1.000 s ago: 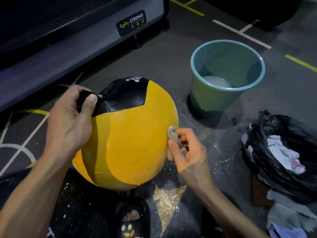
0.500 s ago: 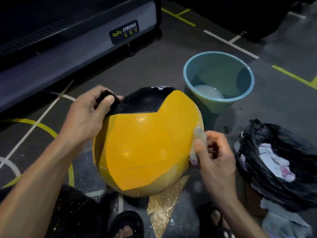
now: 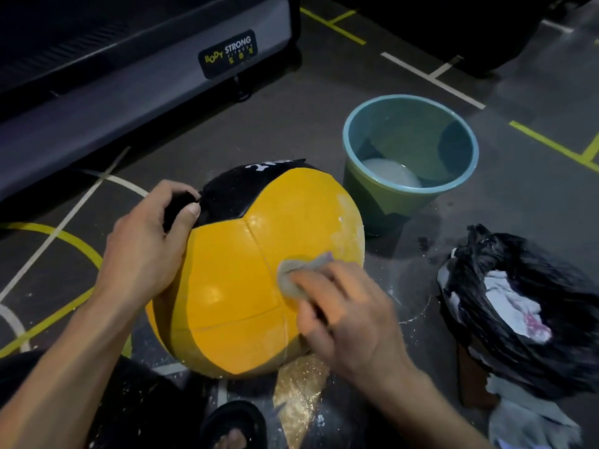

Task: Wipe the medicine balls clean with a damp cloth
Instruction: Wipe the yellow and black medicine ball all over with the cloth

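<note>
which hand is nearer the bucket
Right. The right hand presses the cloth on the ball's side facing the bucket; the left hand grips the ball's far side.

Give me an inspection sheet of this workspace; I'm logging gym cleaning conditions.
Surface: dark floor with painted lines, white specks near the ball.
Job's things: yellow-black ball; cloth pressed on it; bucket holding cloudy water.
Clutter: black bag with rags.
Grippers: left hand grips the ball's black strap; right hand holds the cloth.
Cables: nothing seen.
Surroundings: Body Strong machine; sandalled foot.
</note>
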Demonstrator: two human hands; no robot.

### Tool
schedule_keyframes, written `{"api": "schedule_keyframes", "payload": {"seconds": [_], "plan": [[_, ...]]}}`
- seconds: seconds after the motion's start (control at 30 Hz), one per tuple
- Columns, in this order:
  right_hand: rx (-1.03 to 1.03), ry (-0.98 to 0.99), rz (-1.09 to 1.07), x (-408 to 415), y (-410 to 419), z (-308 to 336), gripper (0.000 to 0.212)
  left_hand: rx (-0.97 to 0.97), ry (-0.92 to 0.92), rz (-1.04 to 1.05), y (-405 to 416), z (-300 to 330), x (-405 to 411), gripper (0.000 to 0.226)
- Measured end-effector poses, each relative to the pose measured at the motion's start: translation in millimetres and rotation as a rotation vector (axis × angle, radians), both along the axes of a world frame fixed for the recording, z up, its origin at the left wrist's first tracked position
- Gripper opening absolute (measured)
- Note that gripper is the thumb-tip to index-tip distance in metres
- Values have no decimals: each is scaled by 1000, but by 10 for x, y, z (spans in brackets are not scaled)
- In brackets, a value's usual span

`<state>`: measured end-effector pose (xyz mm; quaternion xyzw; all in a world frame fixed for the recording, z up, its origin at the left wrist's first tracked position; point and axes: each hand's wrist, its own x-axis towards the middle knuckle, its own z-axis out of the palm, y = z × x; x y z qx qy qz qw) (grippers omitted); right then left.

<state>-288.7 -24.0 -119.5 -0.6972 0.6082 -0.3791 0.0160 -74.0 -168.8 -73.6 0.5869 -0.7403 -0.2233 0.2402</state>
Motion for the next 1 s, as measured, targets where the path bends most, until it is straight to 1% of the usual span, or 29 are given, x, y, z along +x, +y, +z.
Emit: {"api": "schedule_keyframes", "payload": {"seconds": [0.03, 0.07, 0.13, 0.17, 0.2, 0.23, 0.3, 0.33, 0.37, 0.4, 0.43, 0.5, 0.53, 0.57, 0.6, 0.7, 0.73, 0.77, 0.8, 0.87, 0.9, 0.93, 1.0], "plan": [[0, -60, -26, -130, -82, -27, 26, 5, -4, -4, -23, -12, 35, 16], [29, -181, -97, -301, -182, -74, 20, 12, -3, -9, -44, -19, 71, 16], [165, -479, -240, -593, -352, -119, 4, 31, 9, -18, -84, -38, 147, 16], [195, -541, -265, -631, -392, -115, 2, 43, 19, -19, -98, -51, 177, 16], [167, -531, -245, -579, -405, -87, 4, 52, 29, -22, -111, -65, 204, 16], [104, -489, -178, -446, -405, -26, 9, 58, 37, -25, -130, -80, 226, 16], [7, -318, 11, -113, -345, 110, 13, 72, 49, -36, -156, -102, 262, 17], [-17, -227, 72, -40, -318, 122, 14, 83, 65, -42, -157, -109, 269, 17], [-26, -183, 97, -59, -330, 111, 15, 93, 90, -46, -159, -112, 274, 17], [-15, -212, 72, -156, -378, 67, 15, 102, 115, -50, -163, -122, 283, 17], [28, -300, -4, -299, -439, 24, 13, 103, 129, -56, -163, -128, 290, 18], [173, -504, -237, -599, -574, -39, 6, 97, 133, -72, -159, -142, 300, 18], [227, -566, -326, -676, -610, -60, 7, 100, 137, -74, -155, -148, 298, 18], [236, -573, -348, -667, -621, -58, 8, 104, 141, -71, -154, -152, 297, 18], [199, -534, -301, -583, -606, -11, 8, 104, 143, -70, -155, -154, 299, 18], [75, -302, -17, -256, -450, 175, 14, 121, 170, -78, -154, -173, 349, 19], [67, -273, 9, -263, -443, 166, 15, 119, 185, -84, -155, -184, 369, 20], [85, -288, -33, -345, -486, 110, 13, 116, 196, -90, -146, -188, 380, 20], [120, -353, -119, -457, -561, 74, 9, 112, 203, -98, -135, -193, 385, 20], [233, -481, -271, -706, -695, -18, 12, 101, 211, -106, -118, -194, 375, 20], [253, -488, -294, -728, -712, -20, 14, 97, 215, -102, -113, -194, 372, 19], [233, -465, -277, -668, -698, 5, 15, 92, 215, -101, -117, -193, 373, 19], [125, -385, -133, -374, -607, 160, 14, 86, 210, -105, -123, -192, 404, 19]]}}
